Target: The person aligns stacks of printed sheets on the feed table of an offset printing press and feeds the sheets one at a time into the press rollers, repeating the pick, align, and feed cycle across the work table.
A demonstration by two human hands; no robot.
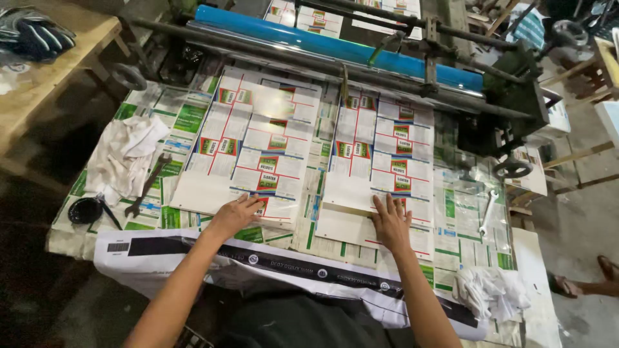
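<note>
Two glossy printed sheets lie side by side on the machine table. My left hand [236,214] rests flat on the near edge of the left printed sheet [258,145]. My right hand [391,221] lies flat, fingers spread, on the near part of the right printed sheet [380,154]. Both sheets carry rows of red, green and white label prints and reach back under the dark rollers [335,64] and the blue roller [335,44]. Neither hand grips anything.
A white rag [126,154], a dark wrench [148,183] and a small black dish [86,210] lie at the left. Another wrench [488,212] and a white rag [493,290] lie at the right. A handwheel [512,169] sticks out right. Someone's sandalled foot [583,280] is at far right.
</note>
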